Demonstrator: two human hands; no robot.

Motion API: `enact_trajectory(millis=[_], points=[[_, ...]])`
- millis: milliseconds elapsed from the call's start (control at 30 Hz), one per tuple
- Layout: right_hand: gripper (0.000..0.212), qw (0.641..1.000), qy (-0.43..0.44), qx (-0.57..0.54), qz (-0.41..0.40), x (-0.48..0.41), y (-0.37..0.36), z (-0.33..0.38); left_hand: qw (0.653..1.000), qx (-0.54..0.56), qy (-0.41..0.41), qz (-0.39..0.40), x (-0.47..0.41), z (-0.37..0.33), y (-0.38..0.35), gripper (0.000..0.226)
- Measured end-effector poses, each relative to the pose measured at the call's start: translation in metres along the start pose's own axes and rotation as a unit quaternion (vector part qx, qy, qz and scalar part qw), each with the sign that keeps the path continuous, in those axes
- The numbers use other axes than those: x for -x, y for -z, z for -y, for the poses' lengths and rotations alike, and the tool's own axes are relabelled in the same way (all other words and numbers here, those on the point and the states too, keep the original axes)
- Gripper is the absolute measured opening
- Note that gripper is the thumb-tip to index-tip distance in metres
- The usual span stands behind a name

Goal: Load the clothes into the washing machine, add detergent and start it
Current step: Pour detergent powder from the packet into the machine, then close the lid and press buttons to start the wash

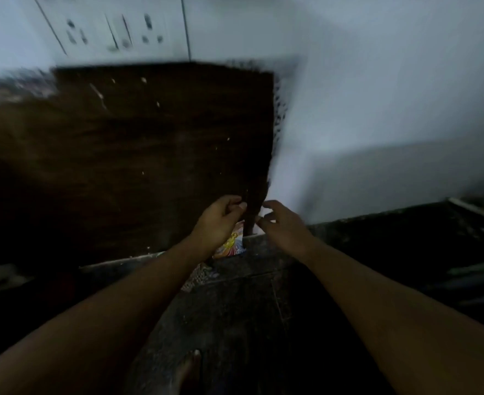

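Note:
The view is dim and blurred. A colourful packet (231, 246) with yellow and red print stands on the dark floor at the foot of a brown wooden board (127, 166). My left hand (216, 220) is right above the packet and hides its top; its fingers are curled with thumb and forefinger close together at the board's lower right corner, and I cannot tell whether it grips anything. My right hand (283, 228) hovers just to the right with fingers apart and nothing in it. No washing machine or clothes are visible.
The board leans against a white wall (377, 124) that carries a switch panel (115, 29) high up. A speckled patch (201, 276) lies on the floor (235, 323) below the packet. Pale pipes or sticks (477, 215) lie at the right. A bare foot (191, 366) shows at the bottom.

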State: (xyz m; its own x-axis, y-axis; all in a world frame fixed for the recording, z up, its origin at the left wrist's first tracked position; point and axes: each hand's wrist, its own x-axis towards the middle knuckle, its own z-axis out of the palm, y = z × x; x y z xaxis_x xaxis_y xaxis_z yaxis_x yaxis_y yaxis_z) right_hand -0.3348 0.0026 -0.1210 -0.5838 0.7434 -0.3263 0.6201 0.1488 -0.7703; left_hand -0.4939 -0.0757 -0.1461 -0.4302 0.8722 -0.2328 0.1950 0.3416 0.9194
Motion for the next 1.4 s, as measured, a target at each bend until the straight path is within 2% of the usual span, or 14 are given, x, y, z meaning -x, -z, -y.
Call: enact_trajectory(millis=[233, 500, 633, 900, 1167, 1400], points=[[0.047, 0.993, 0.062, 0.022, -0.097, 0.115, 0.122, 0.107, 0.990, -0.049, -0.132, 0.010, 0.075, -0.183, 0.011, 0.035], [0.047, 0.979, 0.071, 0.003, -0.191, 0.218, 0.208, 0.141, 0.967, -0.084, -0.238, 0.040, 0.143, -0.309, -0.014, 0.039], [0.045, 0.971, 0.050, 0.005, -0.234, 0.256, 0.237, 0.136, 0.959, -0.068, -0.265, 0.071, 0.153, -0.345, -0.034, 0.030], [0.047, 0.933, -0.007, -0.014, -0.358, 0.312, 0.290, 0.121, 0.923, -0.069, -0.323, 0.195, 0.158, -0.410, -0.079, 0.024], [0.047, 0.871, -0.101, -0.027, -0.481, 0.387, 0.312, 0.086, 0.863, -0.076, -0.383, 0.321, 0.165, -0.456, -0.146, 0.019], [0.050, 0.818, -0.197, -0.018, -0.541, 0.473, 0.330, 0.051, 0.807, -0.068, -0.409, 0.420, 0.196, -0.477, -0.233, 0.019]])
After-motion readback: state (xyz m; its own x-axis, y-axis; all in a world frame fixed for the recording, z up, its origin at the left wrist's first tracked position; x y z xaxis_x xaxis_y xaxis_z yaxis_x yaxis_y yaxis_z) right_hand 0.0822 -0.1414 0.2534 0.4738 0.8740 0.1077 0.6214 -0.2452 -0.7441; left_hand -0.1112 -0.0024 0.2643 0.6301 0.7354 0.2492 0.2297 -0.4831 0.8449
